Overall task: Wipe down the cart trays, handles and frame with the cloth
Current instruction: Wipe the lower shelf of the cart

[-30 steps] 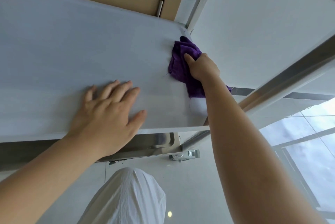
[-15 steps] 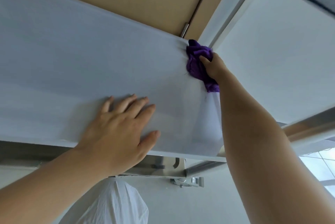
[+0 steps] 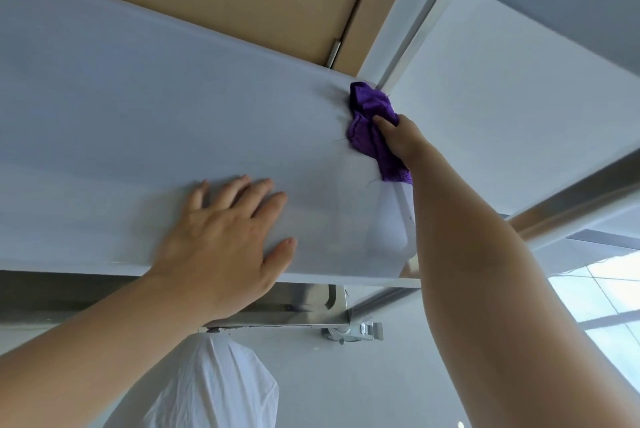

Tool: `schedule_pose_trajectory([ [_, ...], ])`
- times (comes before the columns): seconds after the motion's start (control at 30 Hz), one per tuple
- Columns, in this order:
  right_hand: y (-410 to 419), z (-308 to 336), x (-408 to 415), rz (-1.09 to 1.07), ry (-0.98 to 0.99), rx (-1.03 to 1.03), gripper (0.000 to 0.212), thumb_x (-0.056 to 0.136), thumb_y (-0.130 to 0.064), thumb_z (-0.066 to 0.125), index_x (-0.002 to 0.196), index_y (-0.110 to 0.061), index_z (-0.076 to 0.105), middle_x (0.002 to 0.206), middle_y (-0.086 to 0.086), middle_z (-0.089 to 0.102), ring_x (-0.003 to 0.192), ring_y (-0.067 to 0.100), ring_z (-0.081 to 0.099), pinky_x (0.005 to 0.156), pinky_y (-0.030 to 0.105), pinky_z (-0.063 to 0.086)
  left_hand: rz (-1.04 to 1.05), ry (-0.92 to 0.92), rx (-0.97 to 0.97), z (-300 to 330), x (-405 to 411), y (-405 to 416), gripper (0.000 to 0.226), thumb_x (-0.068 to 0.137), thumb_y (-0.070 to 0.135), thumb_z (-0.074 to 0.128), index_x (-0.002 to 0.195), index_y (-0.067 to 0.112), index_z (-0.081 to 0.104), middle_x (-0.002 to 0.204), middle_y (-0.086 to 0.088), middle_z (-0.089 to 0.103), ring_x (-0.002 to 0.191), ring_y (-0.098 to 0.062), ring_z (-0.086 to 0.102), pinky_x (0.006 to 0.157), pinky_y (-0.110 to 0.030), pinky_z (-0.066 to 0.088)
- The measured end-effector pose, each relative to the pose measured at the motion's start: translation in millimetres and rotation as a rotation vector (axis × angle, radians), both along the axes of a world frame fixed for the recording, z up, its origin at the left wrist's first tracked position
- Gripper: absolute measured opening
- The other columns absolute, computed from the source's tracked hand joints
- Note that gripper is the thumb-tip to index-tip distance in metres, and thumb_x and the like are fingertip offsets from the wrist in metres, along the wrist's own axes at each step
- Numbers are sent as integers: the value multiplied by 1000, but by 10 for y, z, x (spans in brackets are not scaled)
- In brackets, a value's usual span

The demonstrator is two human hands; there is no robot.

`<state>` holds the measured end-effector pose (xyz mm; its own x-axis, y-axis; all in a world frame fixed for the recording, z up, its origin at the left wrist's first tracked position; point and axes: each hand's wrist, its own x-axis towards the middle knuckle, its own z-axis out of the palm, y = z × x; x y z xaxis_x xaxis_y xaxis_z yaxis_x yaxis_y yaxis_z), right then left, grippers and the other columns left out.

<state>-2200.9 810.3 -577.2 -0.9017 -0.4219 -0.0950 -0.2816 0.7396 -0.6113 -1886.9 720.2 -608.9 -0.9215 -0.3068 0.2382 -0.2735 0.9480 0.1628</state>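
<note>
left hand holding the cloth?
No. The left hand lies flat with straight fingers on the white tray top, while the right hand grips the purple cloth at the far corner.

Left hand (image 3: 227,237) lies flat, fingers (image 3: 242,195) spread; right hand (image 3: 401,140) grips.
</note>
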Motion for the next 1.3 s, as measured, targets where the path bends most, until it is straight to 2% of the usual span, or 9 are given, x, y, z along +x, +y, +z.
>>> schedule_pose_trajectory([
  [0.3, 157, -36, 397, -138, 65, 138, 50, 97, -46, 39, 122, -4, 49, 120, 15, 56, 108, 31, 52, 80, 29, 34, -13, -45, 7, 23, -5, -30, 62, 80, 49, 30, 116, 12, 62, 124, -8, 61, 115, -29, 56, 90, -56, 42],
  [0.47, 327, -5, 774, -211, 158, 315, 54, 97, -50, 34, 121, -4, 49, 118, 17, 58, 108, 34, 54, 76, 32, 33, 7, -116, 46, 93, 4, -24, 80, 76, 56, 2, 139, 23, 36, 150, 2, 31, 138, -20, 25, 106, -50, 21],
  [0.6, 493, 10, 1124, -234, 253, 401, 48, 99, -46, 33, 120, -6, 46, 115, 16, 59, 105, 35, 55, 72, 32, 33, -11, -131, 68, 101, -18, -34, 58, 91, 52, 21, 141, 23, 27, 154, 3, 19, 141, -19, 14, 107, -48, 16],
  [0.73, 660, 37, 1417, -49, 337, 318, 33, 98, -33, 42, 122, -11, 49, 115, 11, 57, 103, 32, 54, 72, 31, 32, -39, -130, 100, 128, -36, -40, 56, 92, 51, 25, 140, 22, 28, 154, 1, 19, 141, -21, 13, 108, -49, 15],
  [0.9, 914, 164, 1738, 97, 4, 119, 45, 91, -27, 56, 136, -21, 49, 128, 4, 56, 120, 23, 51, 104, 38, 38, -59, -137, 101, 106, 4, -48, 57, 92, 51, 24, 140, 20, 30, 154, -1, 20, 141, -22, 13, 108, -51, 15],
  [1.0, 1027, 416, 1927, 262, -162, 196, 53, 84, -17, 62, 135, -26, 50, 135, -6, 50, 121, 10, 47, 108, 30, 33, -70, -138, 108, 139, 11, -44, 57, 93, 52, 24, 140, 20, 28, 155, -1, 19, 141, -22, 13, 108, -51, 15],
  [1.1, 1064, 589, 2044, 340, -334, 171, 62, 70, -24, 56, 131, -27, 54, 140, -18, 38, 127, -2, 34, 106, 19, 23, -71, -150, 126, 160, 18, -34, 56, 95, 49, 23, 142, 19, 27, 155, -1, 17, 142, -22, 11, 108, -52, 14],
  [1.2, 1052, 559, 2015, 380, -188, 393, 83, 77, -32, 68, 144, -48, 22, 140, -19, 36, 125, 10, 39, 103, 27, 34, -78, -166, 134, 175, 23, -40, 55, 96, 47, 21, 144, 19, 24, 156, -1, 14, 142, -22, 9, 109, -52, 12],
  [1.3, 1047, 320, 1921, 569, 247, 855, 114, 70, -50, 74, 149, -36, -8, 158, -3, 5, 144, 23, 8, 114, 41, 17, -86, -181, 151, 166, 36, -59, 54, 98, 44, 19, 146, 20, 20, 157, 1, 10, 143, -21, 7, 110, -52, 9],
])
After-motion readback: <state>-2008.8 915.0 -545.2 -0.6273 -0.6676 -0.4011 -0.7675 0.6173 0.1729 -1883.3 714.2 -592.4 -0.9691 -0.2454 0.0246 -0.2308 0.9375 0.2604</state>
